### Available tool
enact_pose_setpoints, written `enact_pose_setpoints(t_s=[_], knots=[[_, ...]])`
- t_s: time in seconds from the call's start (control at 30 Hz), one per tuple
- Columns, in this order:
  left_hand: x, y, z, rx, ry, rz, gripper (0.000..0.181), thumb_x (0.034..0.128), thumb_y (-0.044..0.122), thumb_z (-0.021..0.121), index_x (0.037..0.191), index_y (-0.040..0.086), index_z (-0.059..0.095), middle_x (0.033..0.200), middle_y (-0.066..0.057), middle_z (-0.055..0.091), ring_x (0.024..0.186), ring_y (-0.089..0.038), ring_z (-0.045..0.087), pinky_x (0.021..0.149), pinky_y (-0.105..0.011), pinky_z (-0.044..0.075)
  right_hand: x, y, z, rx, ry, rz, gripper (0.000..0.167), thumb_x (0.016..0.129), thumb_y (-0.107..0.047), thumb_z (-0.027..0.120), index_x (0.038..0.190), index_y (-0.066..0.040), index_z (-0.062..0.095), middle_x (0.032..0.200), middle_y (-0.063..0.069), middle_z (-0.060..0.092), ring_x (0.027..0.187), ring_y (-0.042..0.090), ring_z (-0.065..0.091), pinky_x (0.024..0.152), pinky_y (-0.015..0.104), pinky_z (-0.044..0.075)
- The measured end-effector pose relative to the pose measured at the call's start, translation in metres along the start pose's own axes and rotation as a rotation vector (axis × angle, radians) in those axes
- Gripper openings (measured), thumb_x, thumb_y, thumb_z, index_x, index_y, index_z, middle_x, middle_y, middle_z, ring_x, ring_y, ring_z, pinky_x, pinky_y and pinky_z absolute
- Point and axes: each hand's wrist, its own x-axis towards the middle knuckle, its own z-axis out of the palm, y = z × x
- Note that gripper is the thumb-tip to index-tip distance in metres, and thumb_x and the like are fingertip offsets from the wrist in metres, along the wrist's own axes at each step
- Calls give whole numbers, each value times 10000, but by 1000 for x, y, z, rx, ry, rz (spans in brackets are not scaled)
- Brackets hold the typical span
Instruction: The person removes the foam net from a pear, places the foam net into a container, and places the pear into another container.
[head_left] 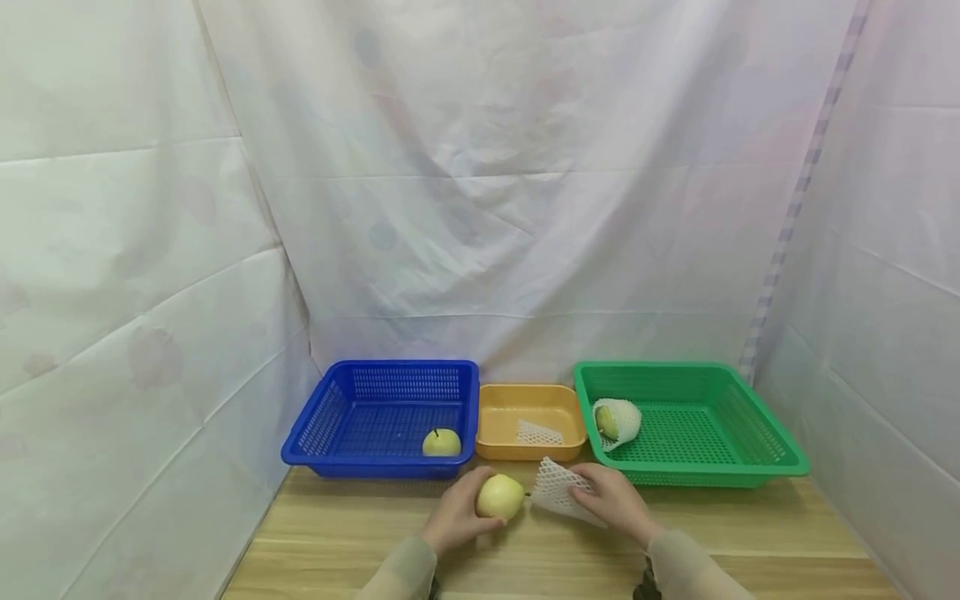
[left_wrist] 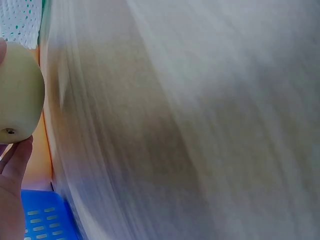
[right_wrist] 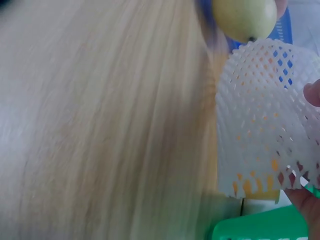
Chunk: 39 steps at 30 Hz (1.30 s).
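My left hand (head_left: pixel 459 510) grips a pale yellow-green pear (head_left: pixel 500 497) above the wooden table, its stem pointing right. In the left wrist view the pear (left_wrist: pixel 20 95) shows its blossom end near my fingertips. Just right of it, my right hand (head_left: pixel 617 502) pinches a white foam fruit net (head_left: pixel 561 492) between thumb and fingers. The net's near end opens toward the stem. From the right wrist, the foam net (right_wrist: pixel 267 120) looks flattened, and its rim appears beside the stem of the pear (right_wrist: pixel 245 17); whether they touch I cannot tell.
A blue basket (head_left: pixel 307 421) at the left contains one bare pear (head_left: pixel 442 442). Between the baskets stands an orange tray (head_left: pixel 498 452) with another foam net (head_left: pixel 538 433). At the right, a green basket (head_left: pixel 761 433) has a net-wrapped pear (head_left: pixel 621 421). White cloth (head_left: pixel 487 208) hangs behind.
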Motion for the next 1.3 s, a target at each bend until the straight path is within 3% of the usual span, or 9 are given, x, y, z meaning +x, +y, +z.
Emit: enact_pose_setpoints(t_s=[0.2,0.4,0.63,0.8,0.93,1.03,1.3], knots=[[-2,-3,1,18,7,18,726,719,386,837,1311,133,500,1152,33,588,1022,-144,576,846,-385,504,3,-11,-3,10,29,-46,207,883,-324,711,1043,-193,698,1010,-99,681,927,86,629,810,346,525],[-2,-5,2,25,0,7,744,713,404,835,1315,126,498,1166,23,589,1036,-153,579,862,-389,502,10,-23,-10,28,53,-35,146,901,-248,689,1025,-170,697,1006,-67,683,922,108,634,796,359,531],[-4,-4,2,26,-9,9,747,719,419,830,1321,133,493,1186,13,590,1049,-156,580,866,-388,502,23,-35,-20,35,153,-3,98,889,-90,615,945,-131,685,821,-69,639,679,53,515,660,315,502],[-6,-4,2,19,6,27,726,715,396,839,1310,159,497,1165,23,595,1029,-143,583,851,-379,506,35,-41,-25,38,196,-12,76,910,-101,620,920,-146,680,814,-67,645,702,65,560,671,319,513],[-7,-5,2,12,15,40,730,712,386,844,1311,148,501,1149,27,596,1013,-139,585,832,-376,511,45,-43,-26,18,248,-43,37,900,-122,675,927,-117,700,930,-24,650,854,143,620,735,367,533],[-8,-5,2,8,8,27,736,710,396,841,1316,158,498,1147,37,593,1011,-130,583,831,-368,509,53,-44,-26,2,292,-75,111,872,-124,723,967,-67,724,1011,32,625,936,212,602,768,403,524],[-9,-4,2,-5,4,0,735,711,388,843,1323,193,488,1159,37,591,1020,-126,579,842,-367,504,71,-44,-25,-24,398,-112,182,824,-74,770,1003,-46,752,935,52,530,841,187,475,674,362,466]])
